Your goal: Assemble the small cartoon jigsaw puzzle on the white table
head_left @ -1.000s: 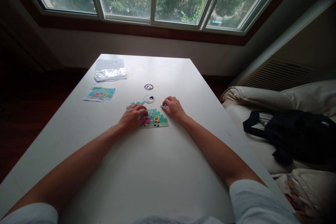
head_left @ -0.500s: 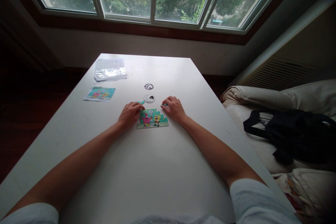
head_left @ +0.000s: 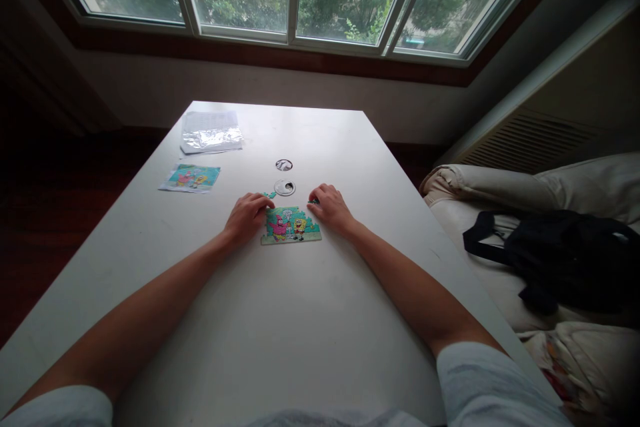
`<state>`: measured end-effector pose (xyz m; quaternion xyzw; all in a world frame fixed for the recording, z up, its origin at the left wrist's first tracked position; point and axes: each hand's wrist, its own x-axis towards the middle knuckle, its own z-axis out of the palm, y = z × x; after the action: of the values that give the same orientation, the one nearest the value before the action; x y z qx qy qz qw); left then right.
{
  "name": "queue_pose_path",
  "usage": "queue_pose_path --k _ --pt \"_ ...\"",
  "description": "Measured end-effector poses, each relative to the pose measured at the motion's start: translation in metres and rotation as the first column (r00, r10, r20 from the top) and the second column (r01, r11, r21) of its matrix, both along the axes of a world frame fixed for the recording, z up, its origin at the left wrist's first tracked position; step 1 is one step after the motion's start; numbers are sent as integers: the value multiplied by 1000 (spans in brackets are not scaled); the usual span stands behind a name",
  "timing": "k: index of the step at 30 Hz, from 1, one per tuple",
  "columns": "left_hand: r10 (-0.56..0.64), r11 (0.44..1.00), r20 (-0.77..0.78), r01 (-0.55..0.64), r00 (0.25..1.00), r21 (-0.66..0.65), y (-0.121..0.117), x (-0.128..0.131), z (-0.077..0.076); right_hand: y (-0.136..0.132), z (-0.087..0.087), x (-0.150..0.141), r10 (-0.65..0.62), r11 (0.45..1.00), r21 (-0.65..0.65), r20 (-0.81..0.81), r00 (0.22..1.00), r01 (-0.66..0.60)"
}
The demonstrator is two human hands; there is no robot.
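A partly assembled jigsaw puzzle (head_left: 293, 227) with cartoon figures on a teal background lies flat on the white table (head_left: 280, 320). Its upper right edge is stepped and uneven. My left hand (head_left: 249, 217) rests at the puzzle's upper left corner, fingers bent and closed against its edge. Just beyond those fingertips lie small loose teal puzzle pieces (head_left: 270, 195). Between the thumb and fingers of my right hand (head_left: 330, 205) is a small teal puzzle piece (head_left: 314, 201), pinched beside the puzzle's upper right side. The fingers partly cover that piece.
Two round pieces, one ring-like (head_left: 285, 187) and one smaller disc (head_left: 284, 165), lie beyond the puzzle. At the left are a printed picture sheet (head_left: 193, 177) and papers with a clear plastic bag (head_left: 211, 133). Right of the table, a dark bag (head_left: 570, 257) lies on a pale sofa (head_left: 480, 190).
My right fingers have shifted slightly around the small piece, which shows a little less. My left hand and the puzzle stay practically where they were.
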<state>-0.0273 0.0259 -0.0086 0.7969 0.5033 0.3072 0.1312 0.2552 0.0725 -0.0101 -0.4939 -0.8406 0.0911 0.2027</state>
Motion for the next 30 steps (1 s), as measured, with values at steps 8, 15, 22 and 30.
queue_pose_path --k 8,15,22,30 --pt "186 982 35 -185 982 -26 5 -8 0 0 -6 0 96 993 68 -61 994 -92" --pt "207 978 34 -206 978 -38 6 -10 0 4 -13 2 105 991 98 -178 978 -88" --pt "207 978 23 -206 978 -43 5 -8 2 3 -12 1 141 986 122 -237 961 -115" --pt "199 980 0 -199 980 -20 3 -6 3 -1 -7 -4 147 987 10 -432 890 -158"
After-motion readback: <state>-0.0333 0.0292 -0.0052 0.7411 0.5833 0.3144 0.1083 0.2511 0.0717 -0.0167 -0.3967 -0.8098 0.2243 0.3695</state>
